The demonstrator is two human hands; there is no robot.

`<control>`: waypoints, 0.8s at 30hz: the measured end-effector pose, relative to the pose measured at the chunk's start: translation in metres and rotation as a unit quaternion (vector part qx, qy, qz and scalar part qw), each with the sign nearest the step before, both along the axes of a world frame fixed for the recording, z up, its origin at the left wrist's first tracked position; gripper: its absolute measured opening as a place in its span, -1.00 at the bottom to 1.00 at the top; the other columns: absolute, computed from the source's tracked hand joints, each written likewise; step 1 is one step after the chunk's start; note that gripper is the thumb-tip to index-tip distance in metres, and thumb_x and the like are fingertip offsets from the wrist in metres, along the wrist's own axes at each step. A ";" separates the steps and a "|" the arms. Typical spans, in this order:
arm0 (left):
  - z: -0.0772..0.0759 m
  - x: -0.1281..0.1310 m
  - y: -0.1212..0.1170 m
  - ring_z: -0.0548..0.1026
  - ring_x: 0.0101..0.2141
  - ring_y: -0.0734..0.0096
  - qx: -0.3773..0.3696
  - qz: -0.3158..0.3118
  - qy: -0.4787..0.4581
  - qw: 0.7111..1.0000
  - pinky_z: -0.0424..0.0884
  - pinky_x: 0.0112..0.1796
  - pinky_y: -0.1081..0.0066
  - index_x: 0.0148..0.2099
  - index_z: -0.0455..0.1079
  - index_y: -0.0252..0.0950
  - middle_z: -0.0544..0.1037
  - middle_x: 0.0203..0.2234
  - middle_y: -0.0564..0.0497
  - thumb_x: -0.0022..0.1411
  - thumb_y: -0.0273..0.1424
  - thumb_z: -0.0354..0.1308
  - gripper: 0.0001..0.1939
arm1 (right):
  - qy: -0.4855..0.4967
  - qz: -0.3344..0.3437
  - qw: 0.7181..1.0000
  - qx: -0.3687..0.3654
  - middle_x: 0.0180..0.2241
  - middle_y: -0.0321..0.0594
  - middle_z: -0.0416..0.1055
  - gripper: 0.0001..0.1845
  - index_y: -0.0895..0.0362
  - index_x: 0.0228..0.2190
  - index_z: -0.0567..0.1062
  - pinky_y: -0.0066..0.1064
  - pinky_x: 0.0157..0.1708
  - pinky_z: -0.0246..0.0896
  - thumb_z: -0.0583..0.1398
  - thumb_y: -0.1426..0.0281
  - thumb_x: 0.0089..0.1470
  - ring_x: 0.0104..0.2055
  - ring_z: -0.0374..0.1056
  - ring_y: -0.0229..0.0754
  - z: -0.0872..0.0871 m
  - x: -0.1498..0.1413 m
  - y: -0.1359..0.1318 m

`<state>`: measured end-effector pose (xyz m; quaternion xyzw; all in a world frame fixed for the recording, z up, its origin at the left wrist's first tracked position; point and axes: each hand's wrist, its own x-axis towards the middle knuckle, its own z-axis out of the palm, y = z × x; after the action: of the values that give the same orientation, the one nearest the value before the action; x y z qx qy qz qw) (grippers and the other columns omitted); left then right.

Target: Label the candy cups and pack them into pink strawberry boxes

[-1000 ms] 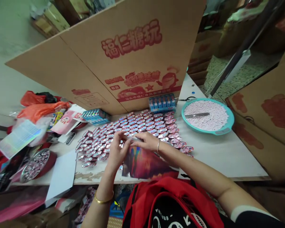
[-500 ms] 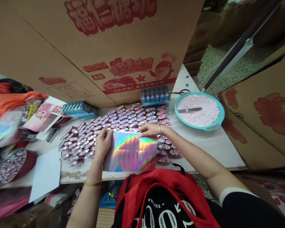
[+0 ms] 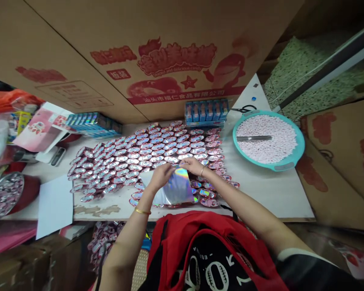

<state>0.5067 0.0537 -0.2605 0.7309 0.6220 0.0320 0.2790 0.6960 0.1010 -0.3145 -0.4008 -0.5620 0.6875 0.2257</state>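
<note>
A shiny holographic silver bag or sheet (image 3: pixel 177 189) lies nearly flat over the front of the rows of packets, close to my body. My left hand (image 3: pixel 163 176) is closed at its top edge, near the middle. Right beside it, my right hand (image 3: pixel 193 165) pinches the same edge, fingertips almost meeting those of the left. Around and beyond both hands stand several rows of small pink-and-silver foil packets (image 3: pixel 157 146), packed close together on the white table (image 3: pixel 261 194).
At right is a turquoise basin (image 3: pixel 300 149) of pale pink pieces with a grey flat tool (image 3: pixel 255 138) on them; scissors (image 3: pixel 245 108) lie behind. Blue boxes (image 3: pixel 206 113) stand against large cartons (image 3: pixel 109 24). Left are a red bowl (image 3: pixel 30 192) of packets and white card (image 3: pixel 55 206).
My left hand has moved right along the sheet's top edge, up against my right hand. The sheet looks tilted flatter and shows fewer rainbow colours. The camera view has shifted downward.
</note>
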 end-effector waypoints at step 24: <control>-0.043 0.040 0.048 0.51 -0.11 0.08 0.205 -0.031 0.006 0.978 0.42 -0.07 0.05 -0.11 0.45 -0.10 0.56 -0.09 0.04 0.24 -0.14 0.02 -0.71 | -0.047 -0.280 0.952 -0.113 -0.63 -0.52 0.24 -0.69 0.08 -0.57 0.36 -0.52 -0.35 0.09 0.20 0.29 0.17 -0.36 0.22 -0.31 -0.020 -0.017 0.015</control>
<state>0.5468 0.1016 -0.3032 0.7919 0.5808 0.1454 0.1201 0.6794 0.1160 -0.3342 -0.5967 -0.3553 0.6362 0.3361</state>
